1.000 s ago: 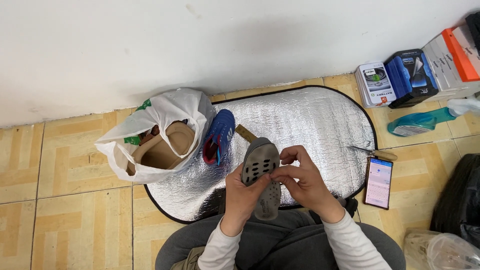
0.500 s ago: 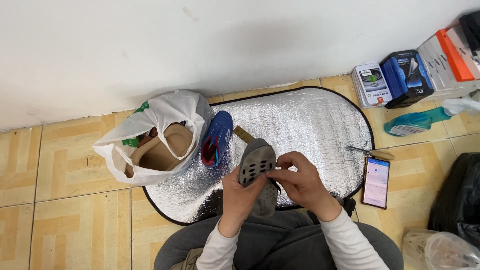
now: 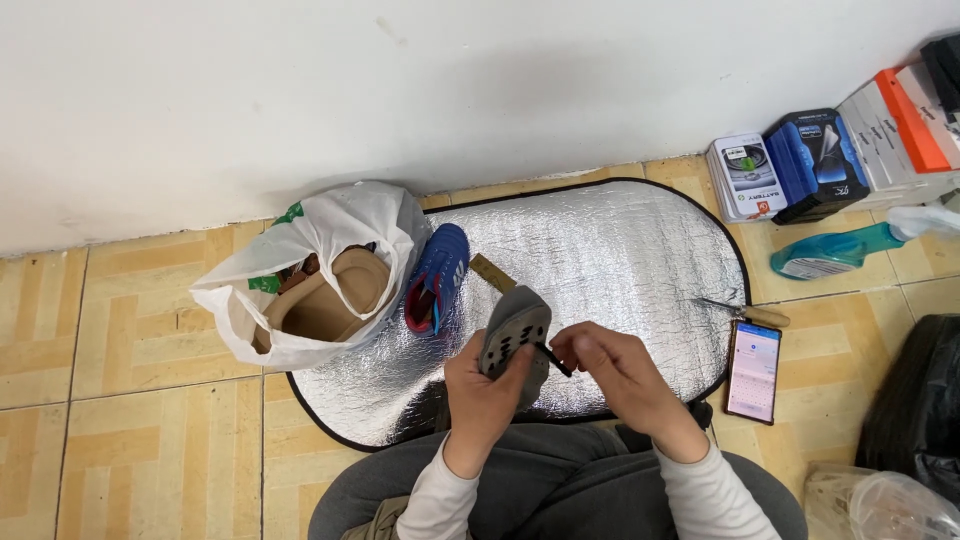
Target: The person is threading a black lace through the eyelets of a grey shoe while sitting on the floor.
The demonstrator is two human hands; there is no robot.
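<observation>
So we're sitting on the floor with a grey shoe [image 3: 512, 340] held sole-up over our lap. The sole looks like matte rubber, oval, dotted with dark stud recesses. Our left hand [image 3: 487, 390] wraps around it from below, fingers closed on the shoe. Our right hand [image 3: 615, 370] pinches a thin dark tool [image 3: 553, 359], a stubby stick shape, with its tip touching the sole's edge; those fingers are closed tight on it.

Under the shoe lies a crinkly silver foil mat [image 3: 610, 260], rounded at the ends with a black border, shiny and wrinkled all over. On its left end sits a blue football boot [image 3: 437, 275], smooth synthetic upper with a red lining, just beside a small flat wooden block [image 3: 492, 272]. A floppy white plastic bag [image 3: 320, 250] rests on the mat's left edge, with a tan shoe [image 3: 330, 300] poking out.

At the mat's right edge there's a slim metal tool with a wooden handle [image 3: 750, 313], and just below it a smartphone [image 3: 753, 357] lying on the tan tiled floor [image 3: 130, 400]. Further right we've got a teal plastic spray bottle [image 3: 830, 250] on its side and glossy cardboard boxes [image 3: 800, 165] along the white wall.
</observation>
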